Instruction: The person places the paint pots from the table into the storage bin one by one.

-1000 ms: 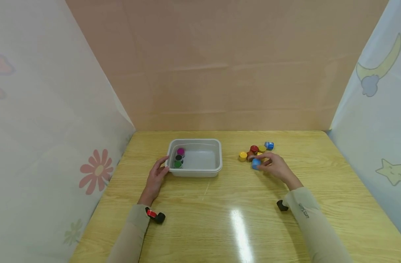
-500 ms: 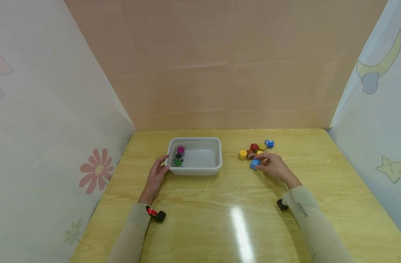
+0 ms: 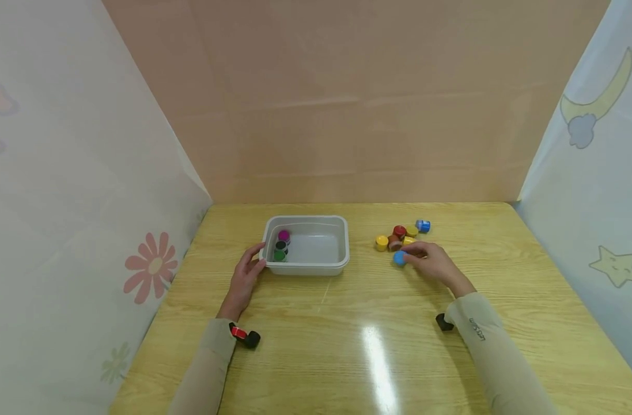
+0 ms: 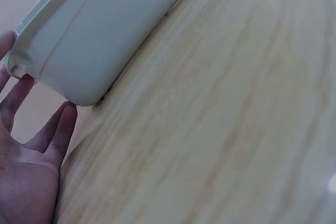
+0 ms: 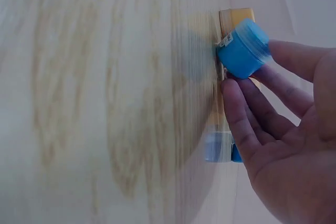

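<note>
My right hand (image 3: 434,262) holds a light blue paint pot (image 3: 400,258) by thumb and fingertips. In the right wrist view the paint pot (image 5: 243,49) leans, its base close to the table and its lid toward the thumb (image 5: 294,59). At the left end of a pale grey plastic tub (image 3: 307,268), my left hand (image 3: 245,282) grips the rim. The left wrist view shows more fingertips (image 4: 64,124) against the lower corner of the tub (image 4: 100,40). Inside, along its left side, stand paint pots with purple (image 3: 284,235), black (image 3: 281,245) and green (image 3: 279,255) lids.
Beyond the right hand is a cluster of paint pots: yellow (image 3: 381,242), red (image 3: 399,231), brown (image 3: 394,242) and others partly overlapped. A darker blue pot (image 3: 423,226) lies on its side behind them. The wooden table (image 3: 316,346) meets a brown back wall (image 3: 347,144).
The light blue paint pot has shifted slightly left and turned in the right fingers, so its lid faces up more. The left hand stays at the tub.
</note>
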`<state>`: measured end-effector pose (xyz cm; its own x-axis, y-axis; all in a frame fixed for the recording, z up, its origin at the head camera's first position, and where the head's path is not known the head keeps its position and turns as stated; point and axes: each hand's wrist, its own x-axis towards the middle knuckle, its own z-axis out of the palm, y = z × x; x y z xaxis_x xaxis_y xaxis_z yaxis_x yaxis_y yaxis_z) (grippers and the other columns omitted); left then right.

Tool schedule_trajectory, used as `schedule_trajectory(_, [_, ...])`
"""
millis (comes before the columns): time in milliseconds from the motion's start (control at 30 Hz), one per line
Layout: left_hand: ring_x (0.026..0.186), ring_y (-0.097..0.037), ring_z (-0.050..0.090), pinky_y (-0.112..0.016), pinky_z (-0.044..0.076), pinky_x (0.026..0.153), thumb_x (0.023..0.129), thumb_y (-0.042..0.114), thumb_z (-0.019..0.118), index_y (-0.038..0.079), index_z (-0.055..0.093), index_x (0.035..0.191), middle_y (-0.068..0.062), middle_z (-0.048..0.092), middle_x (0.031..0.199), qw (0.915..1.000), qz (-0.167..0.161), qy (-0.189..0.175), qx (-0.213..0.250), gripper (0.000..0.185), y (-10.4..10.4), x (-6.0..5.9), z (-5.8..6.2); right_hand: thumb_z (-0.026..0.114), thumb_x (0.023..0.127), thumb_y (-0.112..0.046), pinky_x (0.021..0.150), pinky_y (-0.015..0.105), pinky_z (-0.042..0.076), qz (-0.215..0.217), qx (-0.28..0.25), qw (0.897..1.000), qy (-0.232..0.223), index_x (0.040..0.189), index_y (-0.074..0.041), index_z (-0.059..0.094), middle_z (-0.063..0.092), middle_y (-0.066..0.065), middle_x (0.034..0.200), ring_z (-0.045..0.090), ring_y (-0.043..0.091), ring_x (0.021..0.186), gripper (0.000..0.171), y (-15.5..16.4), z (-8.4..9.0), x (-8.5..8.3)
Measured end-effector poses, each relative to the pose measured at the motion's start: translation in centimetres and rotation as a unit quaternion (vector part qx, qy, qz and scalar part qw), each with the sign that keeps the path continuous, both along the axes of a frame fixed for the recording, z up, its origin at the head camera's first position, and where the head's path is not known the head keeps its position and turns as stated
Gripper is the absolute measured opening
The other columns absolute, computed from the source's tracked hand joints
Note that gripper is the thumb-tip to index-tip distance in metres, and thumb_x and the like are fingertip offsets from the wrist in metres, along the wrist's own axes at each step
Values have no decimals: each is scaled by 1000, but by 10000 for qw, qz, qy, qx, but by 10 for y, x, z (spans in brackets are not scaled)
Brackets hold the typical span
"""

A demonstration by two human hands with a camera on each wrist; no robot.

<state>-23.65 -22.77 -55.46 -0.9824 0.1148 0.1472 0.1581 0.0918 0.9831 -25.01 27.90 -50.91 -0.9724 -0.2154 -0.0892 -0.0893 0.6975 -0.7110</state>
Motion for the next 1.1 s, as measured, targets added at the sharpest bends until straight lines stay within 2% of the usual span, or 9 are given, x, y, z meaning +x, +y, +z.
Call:
schedule_trajectory(233, [137,-31,54,-14,45,103,107,33,58,22,48,154,-1,37,165,10000,-10,-2,-35,49,-1,-1,2,54,109,-34,84,31,57,-75,-573,9968,-551,141,8,55,67,26,126,70,24,97,52,-1,-2,-2])
schedule_trajectory(400, [136,-34,54,-14,45,103,107,33,57,22,48,154,-2,38,164,10000,-10,46,-61,49,-2,1,4,50,111,-28,83,28,59,-190,-886,9936,-676,143,10,52,65,28,125,72,21,94,51,-7,-2,-3])
schedule_trajectory(700, [134,-25,56,-14,46,102,107,34,58,23,49,153,0,39,163,10000,46,-26,-62,49,-1,2,4,49,111,-21,73,25,58,-344,-1090,9906,-756,142,11,52,65,20,111,64,17,86,45,-12,-6,-4])
schedule_trajectory(867, [134,-25,56,-14,45,103,107,33,58,21,48,154,-1,38,164,10000,29,-18,-42,49,-2,2,4,56,109,-26,73,27,57,-174,-1084,9920,-626,143,7,53,63,26,123,65,21,88,48,-13,-7,-3])
schedule_trajectory(967, [136,-27,55,-14,45,103,108,32,58,21,47,154,-2,38,164,10000,17,-28,-19,49,-2,2,3,62,106,-28,74,29,57,-98,-961,9937,-563,144,3,54,58,28,135,66,25,97,51,-14,-7,-2])
schedule_trajectory(1100, [136,-31,54,-14,45,103,107,31,58,20,48,154,-3,38,164,10000,16,-8,20,49,0,2,2,67,103,-30,74,30,57,-141,-811,9950,-569,144,0,56,56,26,138,65,28,106,52,-14,-8,-1])
